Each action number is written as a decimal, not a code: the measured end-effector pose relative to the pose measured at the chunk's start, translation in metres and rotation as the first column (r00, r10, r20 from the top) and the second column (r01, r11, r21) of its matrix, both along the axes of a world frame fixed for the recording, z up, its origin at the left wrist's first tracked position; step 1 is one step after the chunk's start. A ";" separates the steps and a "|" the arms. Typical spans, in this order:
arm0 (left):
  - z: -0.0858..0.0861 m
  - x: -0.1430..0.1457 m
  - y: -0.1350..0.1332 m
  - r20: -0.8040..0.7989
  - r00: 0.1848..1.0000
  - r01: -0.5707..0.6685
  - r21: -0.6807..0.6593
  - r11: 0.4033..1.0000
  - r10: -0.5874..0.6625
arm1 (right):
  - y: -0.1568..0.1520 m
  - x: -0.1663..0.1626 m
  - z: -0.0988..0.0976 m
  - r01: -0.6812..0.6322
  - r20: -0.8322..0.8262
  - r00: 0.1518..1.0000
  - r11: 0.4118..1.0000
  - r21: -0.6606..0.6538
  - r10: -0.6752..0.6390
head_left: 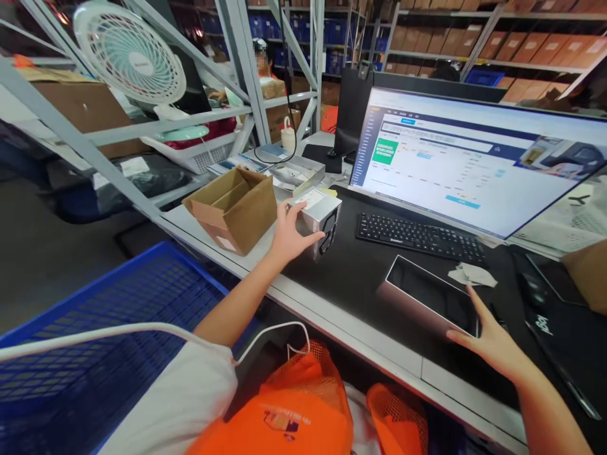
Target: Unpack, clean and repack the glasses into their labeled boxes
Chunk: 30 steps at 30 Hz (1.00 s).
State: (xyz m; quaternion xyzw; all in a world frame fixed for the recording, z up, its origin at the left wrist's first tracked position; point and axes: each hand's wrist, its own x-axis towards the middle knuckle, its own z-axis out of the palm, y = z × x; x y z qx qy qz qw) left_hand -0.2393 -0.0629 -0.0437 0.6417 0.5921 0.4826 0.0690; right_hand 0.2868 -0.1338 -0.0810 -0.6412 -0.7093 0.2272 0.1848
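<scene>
Vest (294,411) — left hand (288,239) holds silver box (318,207), right hand (488,338) case (429,294).

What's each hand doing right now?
Left hand: closed, fingers holding the small silver-white box.
Right hand: closed, fingers holding one end of the long white-rimmed box.

Two held boxes (327,215) (429,297); one lit screen (441,164); one keyboard (417,237); one fan (135,60)

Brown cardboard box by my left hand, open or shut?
Open: the cardboard box beside your left hand has its top uncovered, inner walls showing.
</scene>
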 end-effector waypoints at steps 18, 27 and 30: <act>0.041 0.224 0.006 -0.514 0.318 0.882 -0.148 0.448 -0.797 | 0.016 -0.071 0.031 -0.074 -0.086 0.989 0.895 0.439 0.124; -0.003 0.172 0.037 0.256 0.523 0.805 0.164 0.570 -0.813 | 0.010 -0.044 0.038 -0.074 -0.104 0.991 0.988 0.138 0.088; -0.007 0.170 0.039 0.468 0.530 0.798 0.007 0.602 -0.707 | 0.012 -0.042 0.040 -0.086 -0.126 0.987 0.987 0.136 0.103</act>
